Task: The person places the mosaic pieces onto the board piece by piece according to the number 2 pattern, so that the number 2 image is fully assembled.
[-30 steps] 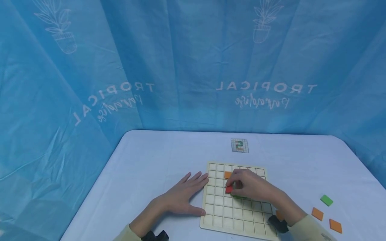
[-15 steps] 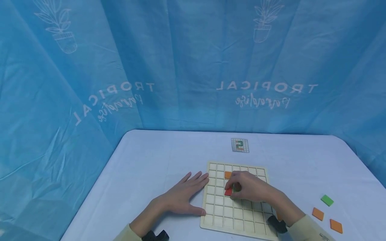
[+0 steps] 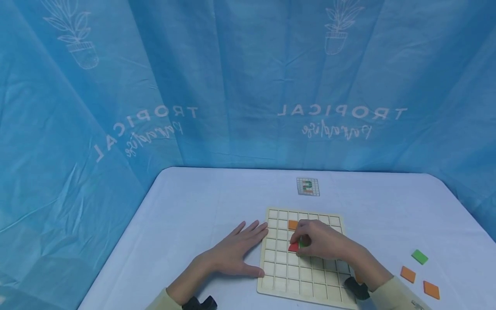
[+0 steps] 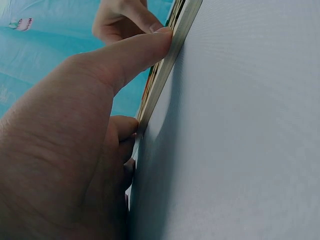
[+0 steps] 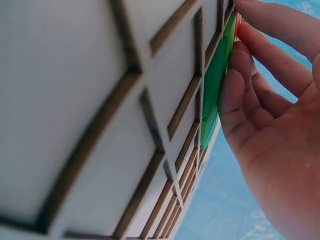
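My left hand point(image 3: 234, 258), fingers spread, rests against the left edge of the grid board point(image 3: 306, 286), presumably to prevent sliding, while my right hand point(image 3: 323, 239) pinches the red tile point(image 3: 293, 247) on the board, nearer me than the orange tile point(image 3: 292, 224), probably for accurate alignment. My right hand partly obstructs the adjacent green tiles point(image 5: 214, 75). The pattern card point(image 3: 308, 187) lies on the counter point(image 3: 201, 193) beyond the board.

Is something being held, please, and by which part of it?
The right grip pinches a flat, red, square tile by its edges. The left grip holds nothing; it only touches the edge of the pale wooden grid board.
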